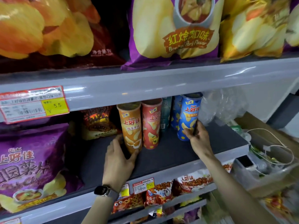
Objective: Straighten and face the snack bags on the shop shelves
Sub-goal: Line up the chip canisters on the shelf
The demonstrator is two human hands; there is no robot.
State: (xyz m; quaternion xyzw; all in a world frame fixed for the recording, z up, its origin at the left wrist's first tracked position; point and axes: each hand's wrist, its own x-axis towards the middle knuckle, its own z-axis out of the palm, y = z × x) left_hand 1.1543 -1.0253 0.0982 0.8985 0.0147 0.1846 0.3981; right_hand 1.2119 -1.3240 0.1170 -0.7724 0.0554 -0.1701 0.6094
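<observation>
On the dark middle shelf [169, 152] stand three crisp tubes. My left hand [119, 157] grips the base of the orange tube [131, 125], thumb at its front. My right hand [198, 136] holds the lower part of the blue tube [189, 113], which leans slightly right. A red tube [151, 123] stands between them, touching the orange one. More tubes stand behind in shadow. A large purple crisp bag [30, 165] fills the shelf's left end, and a dark brown bag [98, 122] lies behind it.
The upper shelf holds a dark red bag [48, 29], a purple bag [174, 29] and a yellow bag [254, 28]. Small red snack bags [161, 194] sit on the shelf below. Crumpled clear plastic [224, 107] lies at the right end. A bin of clutter [265, 160] stands right.
</observation>
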